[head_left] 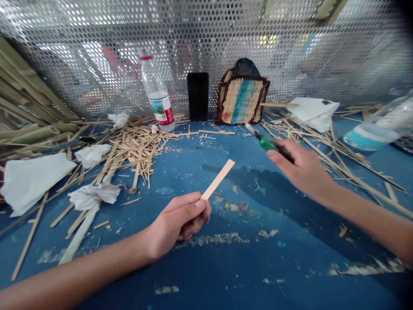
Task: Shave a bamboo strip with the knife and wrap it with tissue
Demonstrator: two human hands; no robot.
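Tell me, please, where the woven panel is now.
In the head view, the woven panel stands against the perforated metal screen at the blue table's far edge, just right of the upright black phone.

The plastic bottle (371, 127) on the right of the worktop (206, 275) is blurred and cut off by the picture's edge. The right hand (303, 170) hides most of the green tool (266, 144), so its kind cannot be told, and the left hand (177, 226) covers the lower end of the wooden strip (217, 179)
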